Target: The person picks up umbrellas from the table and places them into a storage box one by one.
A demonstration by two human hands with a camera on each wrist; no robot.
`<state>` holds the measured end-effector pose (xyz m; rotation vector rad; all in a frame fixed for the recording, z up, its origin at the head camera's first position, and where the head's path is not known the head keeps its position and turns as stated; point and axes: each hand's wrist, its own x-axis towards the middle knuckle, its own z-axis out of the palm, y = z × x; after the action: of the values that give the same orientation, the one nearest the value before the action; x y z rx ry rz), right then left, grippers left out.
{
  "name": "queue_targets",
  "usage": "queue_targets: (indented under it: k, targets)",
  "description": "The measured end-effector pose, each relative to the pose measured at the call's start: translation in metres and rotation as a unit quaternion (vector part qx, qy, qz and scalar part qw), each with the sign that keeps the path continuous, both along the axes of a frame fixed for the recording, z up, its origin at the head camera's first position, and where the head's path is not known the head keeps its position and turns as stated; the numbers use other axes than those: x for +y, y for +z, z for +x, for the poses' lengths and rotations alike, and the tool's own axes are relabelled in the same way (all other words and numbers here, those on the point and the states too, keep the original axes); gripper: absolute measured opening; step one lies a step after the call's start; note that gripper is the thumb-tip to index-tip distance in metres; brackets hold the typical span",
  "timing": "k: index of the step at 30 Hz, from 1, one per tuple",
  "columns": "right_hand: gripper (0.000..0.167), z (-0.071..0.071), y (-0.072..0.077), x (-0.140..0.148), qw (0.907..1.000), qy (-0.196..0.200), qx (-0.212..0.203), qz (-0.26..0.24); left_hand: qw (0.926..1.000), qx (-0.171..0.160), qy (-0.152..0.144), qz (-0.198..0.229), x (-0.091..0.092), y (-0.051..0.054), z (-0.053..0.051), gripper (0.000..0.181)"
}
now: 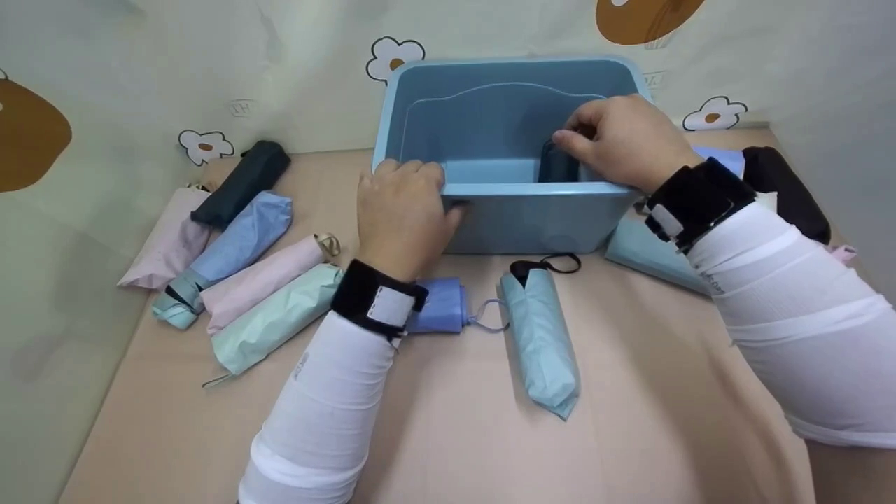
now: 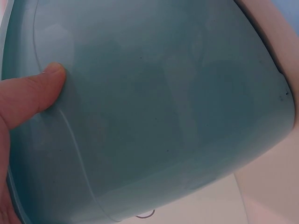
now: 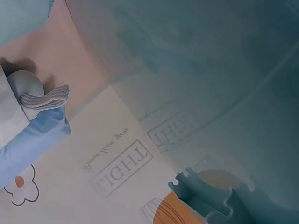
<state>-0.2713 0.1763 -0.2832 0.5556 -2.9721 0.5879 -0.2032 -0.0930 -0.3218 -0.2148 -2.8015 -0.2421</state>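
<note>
A blue plastic bin (image 1: 532, 222) stands at the back of the table. My left hand (image 1: 402, 210) grips the bin's front left rim, fingers over the edge; its thumb (image 2: 44, 88) presses the outer wall in the left wrist view. Reaching over the right rim, my right hand (image 1: 626, 140) pinches the top of a dark folded umbrella (image 1: 558, 166) inside the bin. That umbrella's lower part is hidden behind the front wall. The right wrist view shows the bin's outside but not the hand. A pale teal folded umbrella (image 1: 540, 339) lies before the bin.
Several folded umbrellas lie at left, including a dark one (image 1: 245, 183), a blue one (image 1: 245, 234) and a mint one (image 1: 276, 318). A violet-blue umbrella (image 1: 442, 306) is partly behind my left wrist. More lie at right, including a black one (image 1: 787, 192). Patterned cloth (image 1: 308, 77) hangs behind.
</note>
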Motion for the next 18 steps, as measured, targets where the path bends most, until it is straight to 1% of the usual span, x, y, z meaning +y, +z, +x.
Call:
queue_targets:
  k: [4, 9, 13, 18]
  targets:
    - [0.043, 0.0009, 0.0002, 0.0006, 1.0, -0.001, 0.001, -0.004, 1.0, 0.003, -0.001, -0.001, -0.0001, -0.0003, 0.0001, 0.046]
    - [0.042, 0.0015, 0.0007, 0.0009, 0.9999, 0.003, 0.009, -0.003, 0.9997, 0.024, -0.006, 0.001, -0.0008, -0.002, 0.001, 0.044]
    - [0.041, 0.0022, 0.0003, 0.0009, 0.9998, 0.009, 0.019, 0.001, 0.9994, 0.033, -0.009, 0.001, -0.0013, -0.0028, 0.0014, 0.044]
    - [0.042, 0.0036, -0.0006, 0.0005, 0.9999, 0.004, 0.012, -0.001, 0.9995, 0.029, -0.011, 0.001, -0.0011, -0.0042, 0.0018, 0.045]
